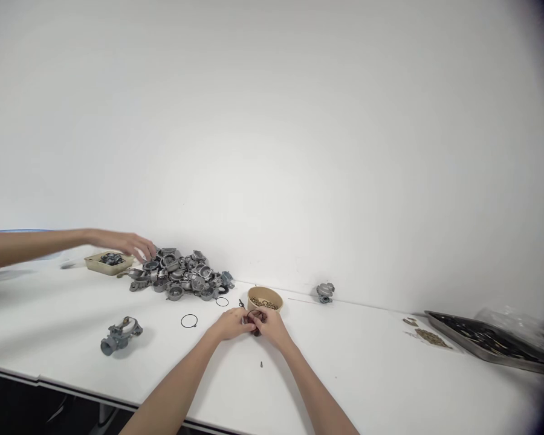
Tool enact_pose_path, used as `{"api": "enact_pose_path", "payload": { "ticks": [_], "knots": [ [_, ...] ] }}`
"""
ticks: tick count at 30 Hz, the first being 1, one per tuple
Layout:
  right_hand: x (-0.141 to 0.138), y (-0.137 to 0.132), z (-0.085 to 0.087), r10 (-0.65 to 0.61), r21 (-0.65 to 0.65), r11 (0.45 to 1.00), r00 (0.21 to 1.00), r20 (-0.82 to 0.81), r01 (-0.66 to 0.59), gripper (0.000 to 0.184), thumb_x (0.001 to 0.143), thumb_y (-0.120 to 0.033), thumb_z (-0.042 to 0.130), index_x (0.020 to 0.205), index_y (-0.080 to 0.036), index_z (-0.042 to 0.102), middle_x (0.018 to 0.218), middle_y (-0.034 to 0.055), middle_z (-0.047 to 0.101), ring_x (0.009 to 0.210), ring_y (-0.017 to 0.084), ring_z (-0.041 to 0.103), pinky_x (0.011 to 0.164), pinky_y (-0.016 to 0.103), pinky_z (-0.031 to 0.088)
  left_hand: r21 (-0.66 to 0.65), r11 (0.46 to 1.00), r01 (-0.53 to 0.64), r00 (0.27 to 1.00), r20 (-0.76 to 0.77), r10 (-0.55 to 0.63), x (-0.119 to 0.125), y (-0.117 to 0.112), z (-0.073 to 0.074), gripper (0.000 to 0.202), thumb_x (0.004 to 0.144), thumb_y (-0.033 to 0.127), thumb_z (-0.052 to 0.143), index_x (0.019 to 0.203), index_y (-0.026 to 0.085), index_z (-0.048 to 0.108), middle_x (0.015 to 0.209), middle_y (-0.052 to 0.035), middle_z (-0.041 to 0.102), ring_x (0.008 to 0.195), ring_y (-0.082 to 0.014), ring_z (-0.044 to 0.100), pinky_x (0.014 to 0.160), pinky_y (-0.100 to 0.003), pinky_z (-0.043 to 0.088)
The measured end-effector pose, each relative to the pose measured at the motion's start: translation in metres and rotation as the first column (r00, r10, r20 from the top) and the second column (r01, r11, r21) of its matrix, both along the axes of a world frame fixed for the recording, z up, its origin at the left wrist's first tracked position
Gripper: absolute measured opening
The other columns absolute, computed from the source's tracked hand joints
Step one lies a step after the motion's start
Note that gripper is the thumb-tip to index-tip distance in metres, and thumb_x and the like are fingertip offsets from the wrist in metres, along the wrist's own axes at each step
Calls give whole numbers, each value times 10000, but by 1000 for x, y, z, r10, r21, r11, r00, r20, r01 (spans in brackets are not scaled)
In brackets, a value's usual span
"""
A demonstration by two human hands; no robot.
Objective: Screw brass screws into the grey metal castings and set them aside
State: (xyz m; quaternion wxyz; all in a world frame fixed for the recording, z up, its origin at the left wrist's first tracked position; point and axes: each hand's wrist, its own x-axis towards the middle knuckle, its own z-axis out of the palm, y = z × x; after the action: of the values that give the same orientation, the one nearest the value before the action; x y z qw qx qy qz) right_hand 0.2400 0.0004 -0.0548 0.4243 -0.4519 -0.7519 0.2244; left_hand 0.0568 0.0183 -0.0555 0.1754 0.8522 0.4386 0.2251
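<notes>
My left hand (pixel 229 325) and my right hand (pixel 272 326) meet over the white table (pixel 367 374), fingers curled together around a small dark part (pixel 250 322) that I cannot make out. Just behind them stands a round tan bowl (pixel 265 298) of small brass-coloured pieces. A thin black O-ring (pixel 189 321) lies to the left of my left hand, and another black ring (pixel 222 301) lies nearer the heap.
A heap of grey metal castings (pixel 179 277) lies at the back left, where another person's hand (pixel 127 243) reaches beside a tan tray (pixel 109 263). A grey assembled part (pixel 120 334) lies front left, a single casting (pixel 325 292) by the wall, a dark tray (pixel 489 341) at right.
</notes>
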Motion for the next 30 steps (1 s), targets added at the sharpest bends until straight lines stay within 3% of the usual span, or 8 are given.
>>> {"api": "enact_pose_path", "payload": {
  "ticks": [12,15,18,21,23,26,27,30],
  "knots": [
    [0,1,0,-12,9,1000,1000,12,11,209,800,-189,533,905,-197,714,912,45,740,856,210,675,779,296,510,7,1000,-5,1000,-4,5,0,0,-1,320,836,494,543,1012,257,666,1028,-29,681,992,-254,610,793,-295,454],
    [0,1,0,-16,19,1000,1000,-3,16,272,779,-157,527,977,-199,709,944,41,733,852,202,666,781,292,505,6,1000,-2,999,-34,2,0,-2,8,359,797,444,603,1113,279,644,1084,-23,676,1040,-258,599,840,-304,455],
    [-1,-2,1,-58,4,998,998,-2,58,306,777,-159,526,1028,-187,699,891,44,727,760,196,652,714,291,502,35,994,-101,992,-68,104,-12,-14,28,626,744,340,672,1344,313,494,1194,-27,651,1108,-259,575,921,-328,437],
    [-5,-9,3,-15,-82,997,999,-50,11,198,835,-251,525,905,-171,694,770,47,710,663,190,639,636,285,492,215,903,-372,927,28,375,-58,-44,51,586,807,352,634,1369,329,470,1309,-25,602,1222,-269,498,1032,-371,372],
    [-9,-14,4,18,-139,990,994,-110,-34,216,853,-342,548,859,-168,676,755,55,707,648,190,641,628,289,494,311,742,-593,803,163,573,-108,-71,60,499,860,432,561,1346,338,494,1343,-31,577,1256,-286,463,1055,-412,352],
    [-12,-19,7,-18,-177,984,991,-135,-6,242,829,-403,594,837,-171,663,749,53,711,656,189,646,653,298,499,238,502,-832,542,150,827,-193,-104,60,650,781,639,554,1357,345,490,1362,-105,533,1243,-434,440,951,-592,379],
    [-12,-20,8,-30,-177,984,991,-127,7,231,831,-394,588,828,-175,660,742,47,712,657,186,647,665,300,499,189,507,-841,530,104,842,-218,-111,55,682,752,664,564,1354,352,495,1375,-112,515,1218,-450,461,917,-598,398],
    [-12,-21,10,-30,-168,986,994,-107,11,203,848,-346,540,813,-179,651,739,39,718,653,177,653,684,300,493,-30,684,-728,685,-20,728,-261,-113,33,661,722,579,630,1312,295,542,1233,-128,600,1060,-362,599,837,-436,484]
  ]
}}
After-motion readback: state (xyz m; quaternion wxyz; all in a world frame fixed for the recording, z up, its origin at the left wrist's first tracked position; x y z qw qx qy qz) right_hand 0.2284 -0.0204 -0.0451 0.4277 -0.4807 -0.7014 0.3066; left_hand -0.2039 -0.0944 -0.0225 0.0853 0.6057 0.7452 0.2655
